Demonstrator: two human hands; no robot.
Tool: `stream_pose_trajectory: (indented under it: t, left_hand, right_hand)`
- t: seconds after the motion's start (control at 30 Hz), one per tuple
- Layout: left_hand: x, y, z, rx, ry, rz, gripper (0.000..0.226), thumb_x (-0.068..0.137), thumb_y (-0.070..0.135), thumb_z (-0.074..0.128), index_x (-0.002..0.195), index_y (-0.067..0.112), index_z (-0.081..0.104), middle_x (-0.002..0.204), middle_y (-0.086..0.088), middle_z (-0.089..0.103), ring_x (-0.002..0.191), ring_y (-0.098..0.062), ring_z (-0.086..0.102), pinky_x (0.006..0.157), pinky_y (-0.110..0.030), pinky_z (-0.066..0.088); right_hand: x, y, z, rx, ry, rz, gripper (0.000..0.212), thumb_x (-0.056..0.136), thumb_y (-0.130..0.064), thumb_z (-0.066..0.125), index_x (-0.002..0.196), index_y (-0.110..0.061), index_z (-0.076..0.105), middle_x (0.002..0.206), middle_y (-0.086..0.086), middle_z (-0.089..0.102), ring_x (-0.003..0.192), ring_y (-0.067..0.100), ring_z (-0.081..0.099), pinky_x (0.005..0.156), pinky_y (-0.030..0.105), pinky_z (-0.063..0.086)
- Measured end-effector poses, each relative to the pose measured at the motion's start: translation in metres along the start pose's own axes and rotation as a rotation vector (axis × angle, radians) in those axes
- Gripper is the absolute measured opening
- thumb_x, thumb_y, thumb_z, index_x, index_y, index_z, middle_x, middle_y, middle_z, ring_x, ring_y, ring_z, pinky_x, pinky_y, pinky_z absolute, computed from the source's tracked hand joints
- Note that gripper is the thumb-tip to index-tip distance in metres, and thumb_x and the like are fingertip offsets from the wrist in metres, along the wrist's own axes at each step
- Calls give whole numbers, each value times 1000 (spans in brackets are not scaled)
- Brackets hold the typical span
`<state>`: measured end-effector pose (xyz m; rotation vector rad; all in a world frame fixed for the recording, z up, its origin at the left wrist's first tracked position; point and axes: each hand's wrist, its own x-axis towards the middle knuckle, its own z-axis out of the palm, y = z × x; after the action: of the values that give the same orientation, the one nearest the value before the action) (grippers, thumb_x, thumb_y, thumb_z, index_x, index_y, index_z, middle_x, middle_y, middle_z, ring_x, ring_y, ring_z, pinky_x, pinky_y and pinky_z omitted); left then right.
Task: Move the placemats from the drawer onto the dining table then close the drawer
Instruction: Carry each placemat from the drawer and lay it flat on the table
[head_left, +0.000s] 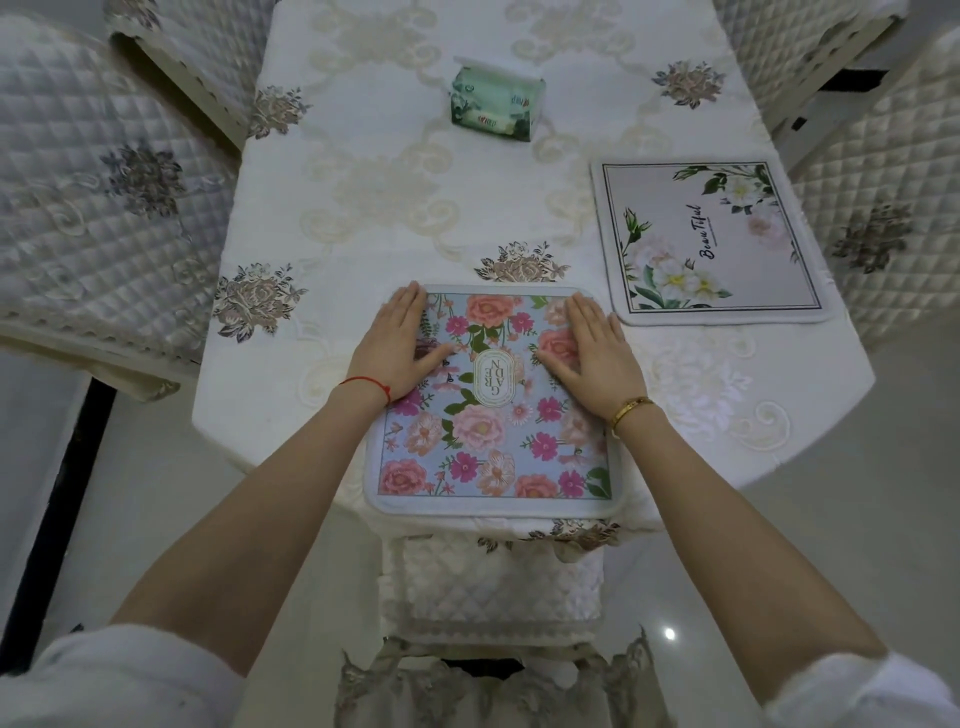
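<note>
A blue placemat (493, 447) with pink flowers lies at the near end of the dining table (395, 218), its near edge at the table's rim. My left hand (397, 345) rests flat on its far left part, fingers together. My right hand (592, 351) lies flat on its far right part. A second placemat (717, 244), pale grey with white flowers and lettering, lies flat on the table's right side. No drawer is in view.
A green tissue pack (493, 106) stands in the middle of the table. Quilted chairs stand at the left (88, 208), the right (883, 218) and both far corners. Another quilted chair (493, 587) is tucked under the near end, between my arms.
</note>
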<state>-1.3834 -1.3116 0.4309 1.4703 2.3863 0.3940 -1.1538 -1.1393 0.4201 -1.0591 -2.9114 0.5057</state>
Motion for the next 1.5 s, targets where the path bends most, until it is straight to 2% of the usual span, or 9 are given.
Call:
stream_pose_trajectory:
  t: [0.13,0.3,0.57,0.77,0.93,1.03,1.13,1.37,1.5]
  left_hand:
    - [-24,10,-1,-19,26,85,79,94,50,47,153,10,12,161,-6,9,149,-18,3,120,-30,4]
    - [-56,17,11,-40,-13,142,77,96,47,47,153,12,9,161,-1,5,148,-14,0,122,-33,8]
    - [-76,6,9,-67,-26,61,83,92,54,44,153,11,8,161,-3,6,148,-15,4,120,-27,2]
    - [-91,3,4,-46,-40,20,79,95,48,47,153,10,9,161,-5,5,149,-17,2,119,-26,-1]
    - [-117,24,17,-49,-50,114,86,89,66,27,153,11,7,161,-2,2,148,-14,-5,121,-30,2]
    - [-128,33,27,-64,-89,117,86,89,66,26,153,13,3,161,1,-2,148,-13,-9,121,-33,2]
    - [-136,32,30,-32,-84,102,83,92,60,31,153,13,1,161,1,-3,148,-12,-9,122,-34,5]
    - [-149,16,27,-14,-83,72,89,88,69,27,153,15,0,160,1,-6,147,-10,-8,121,-30,1]
    - [-159,14,21,-40,-73,51,92,84,70,24,152,13,3,160,0,-3,145,-7,-10,118,-25,-4]
  right_hand:
    - [-15,-24,0,39,74,-61,76,97,-58,29,154,-12,10,162,6,7,149,17,0,121,35,-3]
    - [-40,-56,19,27,-32,-170,77,95,-62,18,155,-15,4,162,2,2,149,15,-4,122,36,-3]
    - [-60,-38,19,34,-31,-114,79,95,-63,28,155,-17,3,162,-1,1,149,12,-1,120,30,-5]
    - [-81,-21,12,28,1,3,81,94,-64,21,154,-12,5,162,3,3,149,14,-2,120,32,-4]
    - [-105,-58,16,72,-11,-100,76,97,-60,28,155,-16,7,162,0,1,149,14,-6,122,35,-3]
    - [-119,-78,30,70,-50,-131,77,97,-60,28,155,-15,5,162,1,-1,149,14,-7,122,37,-2]
    - [-129,-77,35,75,-47,-97,79,96,-62,27,154,-14,5,162,1,2,149,13,-5,122,36,-1]
    - [-157,-39,25,91,-30,-5,82,95,-65,30,154,-17,1,162,-5,-4,148,6,-7,122,31,-2]
    - [-164,-35,20,112,25,93,84,93,-67,29,154,-15,3,161,-2,0,149,13,-2,122,35,-1]
